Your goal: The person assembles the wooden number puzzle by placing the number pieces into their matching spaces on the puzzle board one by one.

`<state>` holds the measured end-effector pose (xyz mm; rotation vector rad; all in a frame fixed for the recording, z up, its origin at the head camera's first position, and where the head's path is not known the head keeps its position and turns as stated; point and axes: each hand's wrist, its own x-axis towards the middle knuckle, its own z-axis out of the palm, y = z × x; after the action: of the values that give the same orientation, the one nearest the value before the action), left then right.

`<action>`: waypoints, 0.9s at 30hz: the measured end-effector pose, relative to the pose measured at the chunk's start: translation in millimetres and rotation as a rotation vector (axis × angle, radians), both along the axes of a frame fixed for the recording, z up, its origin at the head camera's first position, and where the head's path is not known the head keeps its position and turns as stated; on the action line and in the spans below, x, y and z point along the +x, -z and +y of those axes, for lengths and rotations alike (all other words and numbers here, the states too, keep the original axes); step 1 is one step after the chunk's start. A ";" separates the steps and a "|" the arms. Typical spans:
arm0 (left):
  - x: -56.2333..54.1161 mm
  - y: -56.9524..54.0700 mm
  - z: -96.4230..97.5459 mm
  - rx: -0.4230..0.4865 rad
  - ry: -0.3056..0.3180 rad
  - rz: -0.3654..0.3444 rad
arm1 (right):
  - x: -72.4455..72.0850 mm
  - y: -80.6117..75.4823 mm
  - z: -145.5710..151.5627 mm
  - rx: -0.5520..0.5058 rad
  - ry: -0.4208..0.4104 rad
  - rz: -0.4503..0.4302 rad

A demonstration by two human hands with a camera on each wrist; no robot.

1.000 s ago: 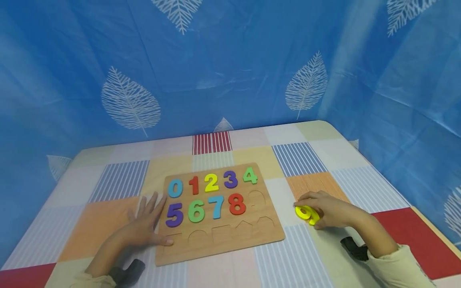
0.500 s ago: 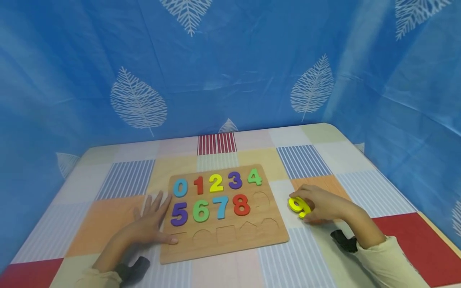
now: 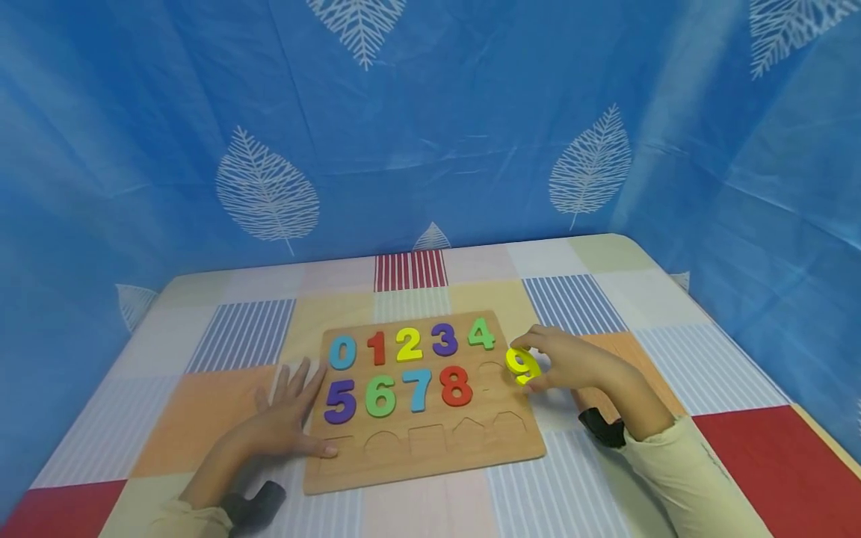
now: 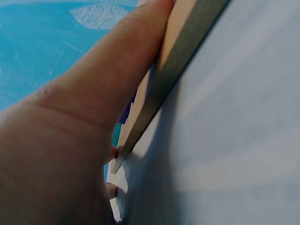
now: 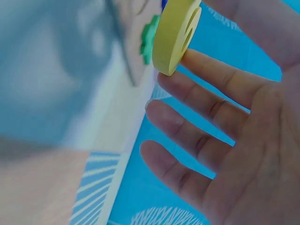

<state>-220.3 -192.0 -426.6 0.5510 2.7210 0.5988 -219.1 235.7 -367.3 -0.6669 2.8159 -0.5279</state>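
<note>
A wooden number puzzle board point(image 3: 430, 467) lies on the table with the pieces 0 to 8 seated in its two upper rows. My right hand point(image 3: 572, 360) pinches the yellow number 9 piece point(image 3: 516, 362) between thumb and fingers, over the board's right edge beside the recess point(image 3: 492, 373) after the red 8 point(image 3: 456, 386). In the right wrist view the yellow piece point(image 5: 173, 37) is seen edge-on at the fingertips. My left hand point(image 3: 285, 422) rests spread on the board's left edge, thumb on the lower left corner; the left wrist view shows the thumb point(image 4: 126, 51) along the edge.
Along the board's bottom row run several bare outlined recesses point(image 3: 427, 441). A patchwork cloth point(image 3: 235, 332) covers the table. Blue leaf-print curtains point(image 3: 430, 134) hang behind and at the sides. Dark straps with wrist cameras point(image 3: 602, 427) sit at both wrists.
My right hand has carried the yellow 9 leftward from the cloth to the board's right edge. The left hand stays on the board. The head view has shifted slightly.
</note>
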 end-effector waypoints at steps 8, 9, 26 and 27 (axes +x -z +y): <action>0.3 0.2 0.2 -0.013 -0.005 0.004 | -12.5 -6.8 -27.2 -0.033 -0.006 0.008; 0.2 -0.2 0.5 -0.014 -0.003 0.006 | -12.8 -7.0 -29.8 -0.041 -0.002 -0.003; -0.5 -0.7 0.6 0.014 0.004 0.010 | -13.9 6.6 -44.7 0.016 0.050 -0.041; -0.6 -0.1 0.8 0.013 0.005 0.012 | -13.9 7.5 -44.6 0.020 0.054 -0.043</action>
<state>-220.9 -191.2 -426.5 0.5657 2.7280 0.6141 -233.0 191.1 -374.8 -0.5704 2.8025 -0.5166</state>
